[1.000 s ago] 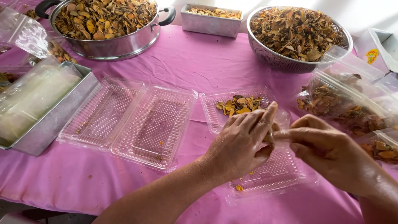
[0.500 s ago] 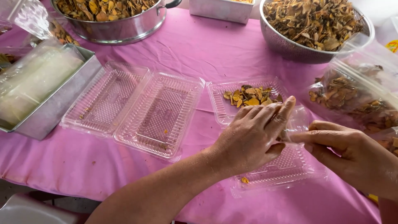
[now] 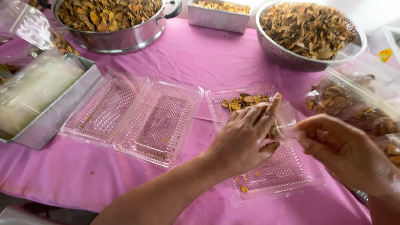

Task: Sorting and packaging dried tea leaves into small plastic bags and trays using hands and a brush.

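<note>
pink tablecloth: covers the whole table; in view it has slid down a little since half a second ago, so the head has tipped back up and the far dishes show more fully again.
steel pot and steel colander: both heaped with dried brown and yellow chips, at the far edge; unmoved.
metal tray: at the left, holding a stack of clear bags; unmoved.
empty clamshell box: lies open and flat, left of centre, only a few crumbs in it; untouched.
open clamshell box: under both hands; its far half holds a small pile of chips, its near half only scattered crumbs, a few more than a second ago.
left hand: has drawn nearer to the right hand; fingers curled, tips pinching the small clear bag at its mouth.
right hand: now closed into a tighter curl than half a second ago, fingers pressed together on the same bag from the other side.
small clear bag: held between the two hands just above the box, well crumpled; what it contains I cannot tell.
meaning: the work appears to be still at the bag, with the box's fill unchanged.
</note>
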